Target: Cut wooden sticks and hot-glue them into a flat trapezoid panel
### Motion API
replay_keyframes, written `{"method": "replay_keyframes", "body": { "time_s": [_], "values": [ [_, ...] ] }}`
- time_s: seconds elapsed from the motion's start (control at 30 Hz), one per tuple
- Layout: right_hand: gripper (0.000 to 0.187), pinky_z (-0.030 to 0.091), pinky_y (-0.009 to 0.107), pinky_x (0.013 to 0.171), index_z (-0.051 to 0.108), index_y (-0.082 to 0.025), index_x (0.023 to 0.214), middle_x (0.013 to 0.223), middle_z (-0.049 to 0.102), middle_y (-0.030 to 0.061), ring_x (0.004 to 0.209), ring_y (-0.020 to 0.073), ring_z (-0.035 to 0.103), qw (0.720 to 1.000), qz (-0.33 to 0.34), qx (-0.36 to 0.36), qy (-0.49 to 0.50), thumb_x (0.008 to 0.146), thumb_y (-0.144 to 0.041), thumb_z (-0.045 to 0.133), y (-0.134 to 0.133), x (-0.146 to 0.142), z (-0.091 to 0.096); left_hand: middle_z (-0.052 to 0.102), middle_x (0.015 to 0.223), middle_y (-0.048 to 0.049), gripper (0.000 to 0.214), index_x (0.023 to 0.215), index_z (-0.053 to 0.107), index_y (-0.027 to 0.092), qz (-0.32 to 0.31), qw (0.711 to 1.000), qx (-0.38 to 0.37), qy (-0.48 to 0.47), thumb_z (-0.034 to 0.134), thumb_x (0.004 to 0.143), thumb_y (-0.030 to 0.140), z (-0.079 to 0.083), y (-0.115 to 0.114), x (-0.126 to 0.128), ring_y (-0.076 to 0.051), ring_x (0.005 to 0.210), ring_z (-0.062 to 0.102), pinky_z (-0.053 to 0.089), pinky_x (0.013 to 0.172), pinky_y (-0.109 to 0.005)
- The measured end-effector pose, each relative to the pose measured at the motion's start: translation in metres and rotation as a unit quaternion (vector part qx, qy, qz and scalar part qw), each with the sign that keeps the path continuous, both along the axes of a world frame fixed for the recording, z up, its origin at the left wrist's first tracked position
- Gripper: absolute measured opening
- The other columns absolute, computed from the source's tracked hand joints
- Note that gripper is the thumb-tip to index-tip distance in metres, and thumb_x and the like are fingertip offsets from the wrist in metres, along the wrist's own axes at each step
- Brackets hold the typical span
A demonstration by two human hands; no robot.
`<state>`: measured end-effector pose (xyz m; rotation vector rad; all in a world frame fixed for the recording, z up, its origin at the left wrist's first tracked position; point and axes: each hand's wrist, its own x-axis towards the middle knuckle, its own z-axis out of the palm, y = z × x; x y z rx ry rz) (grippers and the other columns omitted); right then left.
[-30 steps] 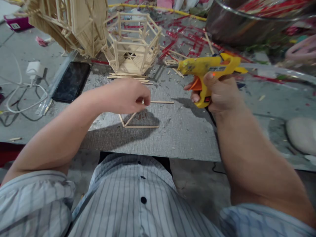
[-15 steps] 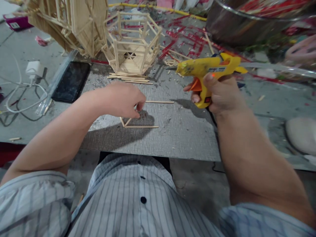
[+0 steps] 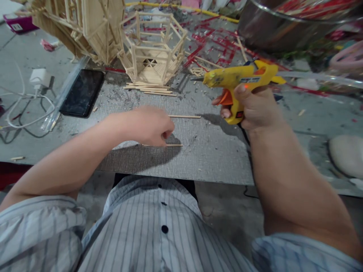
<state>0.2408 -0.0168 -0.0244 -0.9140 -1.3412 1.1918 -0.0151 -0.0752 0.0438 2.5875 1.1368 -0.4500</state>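
My right hand (image 3: 252, 107) is wrapped round the grip of a yellow glue gun (image 3: 238, 77), a finger on its orange trigger, nozzle pointing left above the grey mat (image 3: 210, 151). My left hand (image 3: 147, 126) lies low on the mat with fingers curled over a small frame of thin wooden sticks (image 3: 174, 145); only one stick end shows past the fingers. A single loose stick (image 3: 184, 116) lies just beyond the left hand.
A hexagonal stick frame (image 3: 153, 49) and a larger stick structure (image 3: 79, 26) stand at the back, with a bundle of sticks (image 3: 150, 88) before them. A black phone (image 3: 82, 92), a white charger and cable (image 3: 38, 79) lie left. A large metal bowl (image 3: 283, 26) sits back right.
My left hand has moved down and toward me, from the loose stick onto the small stick frame, now covering most of it. The right hand with the glue gun has stayed put.
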Motion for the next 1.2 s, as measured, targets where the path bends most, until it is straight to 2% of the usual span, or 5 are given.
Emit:
{"method": "replay_keyframes", "body": {
  "time_s": [0.17, 0.33, 0.67, 0.97, 1.2],
  "values": [
    [0.06, 0.032, 0.021, 0.03, 0.068, -0.024, 0.082, 0.057, 0.061, -0.0037, 0.046, 0.0149, 0.061, 1.0, -0.007, 0.001, -0.005, 0.047, -0.067, 0.092, 0.0, 0.0, 0.0, 0.074, 0.075, -0.0031, 0.013, 0.083, 0.076, 0.024, -0.026, 1.0, 0.01, -0.001, 0.065, 0.08, 0.03, -0.012, -0.007, 0.01, -0.019, 0.072, 0.064, 0.036, 0.063, -0.028],
    [0.059, 0.033, 0.022, 0.03, 0.069, -0.023, 0.083, 0.057, 0.061, -0.0032, 0.044, 0.0143, 0.06, 1.0, 0.004, 0.01, -0.008, 0.05, -0.066, 0.092, 0.0, 0.001, -0.001, 0.074, 0.074, -0.0049, 0.018, 0.079, 0.076, 0.022, -0.075, 0.997, 0.007, -0.005, 0.058, 0.082, 0.02, -0.011, -0.013, 0.014, -0.02, 0.068, 0.064, 0.035, 0.059, -0.03],
    [0.06, 0.033, 0.02, 0.029, 0.067, -0.021, 0.078, 0.06, 0.062, -0.0012, 0.048, 0.0149, 0.062, 1.0, -0.002, 0.003, -0.011, 0.048, -0.067, 0.092, 0.0, 0.001, -0.001, 0.076, 0.085, -0.0067, 0.024, 0.091, 0.077, 0.021, -0.119, 0.993, -0.002, 0.007, 0.056, 0.08, 0.014, -0.01, -0.022, 0.018, -0.021, 0.076, 0.066, 0.037, 0.061, -0.031],
    [0.058, 0.034, 0.021, 0.03, 0.064, -0.023, 0.077, 0.058, 0.058, -0.0036, 0.048, 0.0156, 0.063, 1.0, 0.002, 0.008, -0.008, 0.05, -0.066, 0.092, -0.001, -0.001, 0.0, 0.078, 0.091, -0.0029, 0.034, 0.104, 0.076, 0.023, -0.064, 0.991, -0.091, -0.07, 0.055, 0.081, 0.011, -0.005, -0.009, 0.008, -0.016, 0.077, 0.067, 0.04, 0.067, -0.026],
    [0.058, 0.035, 0.022, 0.032, 0.067, -0.024, 0.08, 0.06, 0.063, -0.0018, 0.047, 0.015, 0.061, 1.0, 0.007, 0.006, -0.028, 0.052, -0.069, 0.09, 0.001, 0.002, -0.003, 0.075, 0.082, 0.001, 0.019, 0.088, 0.072, 0.02, -0.034, 0.985, -0.108, -0.129, 0.057, 0.08, 0.013, 0.003, -0.001, 0.003, -0.012, 0.072, 0.063, 0.04, 0.066, -0.022]
  ]
}}
